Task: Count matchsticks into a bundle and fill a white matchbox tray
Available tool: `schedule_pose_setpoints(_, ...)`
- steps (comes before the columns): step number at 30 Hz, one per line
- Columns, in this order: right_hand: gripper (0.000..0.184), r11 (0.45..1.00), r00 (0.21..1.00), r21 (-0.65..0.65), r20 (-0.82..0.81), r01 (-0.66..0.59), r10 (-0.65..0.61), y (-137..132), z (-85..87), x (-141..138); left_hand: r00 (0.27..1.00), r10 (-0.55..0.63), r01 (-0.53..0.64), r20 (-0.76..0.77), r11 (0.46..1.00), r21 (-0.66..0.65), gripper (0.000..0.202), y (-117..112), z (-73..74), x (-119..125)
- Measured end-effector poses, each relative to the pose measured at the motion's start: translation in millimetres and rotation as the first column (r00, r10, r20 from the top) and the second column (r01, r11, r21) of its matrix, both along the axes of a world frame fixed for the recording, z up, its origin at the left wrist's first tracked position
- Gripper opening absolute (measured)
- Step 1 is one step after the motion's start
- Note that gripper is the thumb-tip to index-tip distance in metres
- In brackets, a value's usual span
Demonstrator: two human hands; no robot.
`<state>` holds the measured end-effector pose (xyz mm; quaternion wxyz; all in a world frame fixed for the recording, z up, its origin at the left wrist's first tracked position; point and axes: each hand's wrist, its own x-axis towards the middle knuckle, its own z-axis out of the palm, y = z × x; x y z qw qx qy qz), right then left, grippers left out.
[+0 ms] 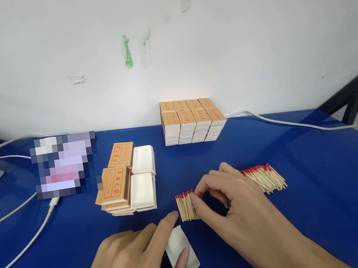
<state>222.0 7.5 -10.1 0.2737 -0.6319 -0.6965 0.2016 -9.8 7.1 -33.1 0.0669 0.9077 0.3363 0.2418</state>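
Clock centred on the small match bunch (pixel 186 206): red heads toward 12, sticks toward 6, lying side by side on the blue table (pixel 176 161). Right hand (pixel 234 206) sits at 3, thumb and forefinger tips close together against the bunch's right end; can't tell whether they actually pinch any sticks. Its other fingers curl in, partly hidden.

Left hand (pixel 133 254) at 8, palm down. Forefinger stretched out, tip just beside the bunch's left end. Thumb spread from it and laid on a single white tray (pixel 176 245), which lies between 6 and 7, tilted off square (far edge is partly behind the forefinger). Can't tell if the hidden fingers clamp that tray.

Bigger match pile (pixel 269 178) past the right hand, also at 3, heads roughly toward 12, sticks slanting, near end behind the hand.

At 10: orange matchbox sleeves (pixel 117 182) in two stacks, white spare trays (pixel 143 191) in two stacks right against them. Between 12 and 1, by the wall (pixel 236 43): block of matchboxes (pixel 193 120), four across, two rows deep, several layers high. Further out at 10, a pixelated object (pixel 68 163), white charging cable (pixel 36 240) running up to it. Another white cable (pixel 283 127) at 2.
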Motion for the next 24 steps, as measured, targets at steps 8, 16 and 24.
schedule_pose_setpoints(8,0.032,0.998,0.995,0.044,0.093,0.034,-0.038,1.5,-1.7,13.1,0.999,0.022,-0.022,-0.026,1.0,-0.009,0.031,-3.0,2.8,0.8)
schedule_pose_setpoints(16,0.027,1.0,0.999,0.004,0.051,-0.001,0.001,-1.4,-0.1,8.4,1.0,0.006,-0.005,0.017,1.0,-0.03,0.034,-0.3,4.1,0.3)
schedule_pose_setpoints(24,0.022,1.0,1.0,0.005,0.017,-0.024,0.024,-1.5,0.9,9.9,0.999,0.015,-0.013,0.03,0.998,-0.054,0.033,-0.4,5.3,0.9)
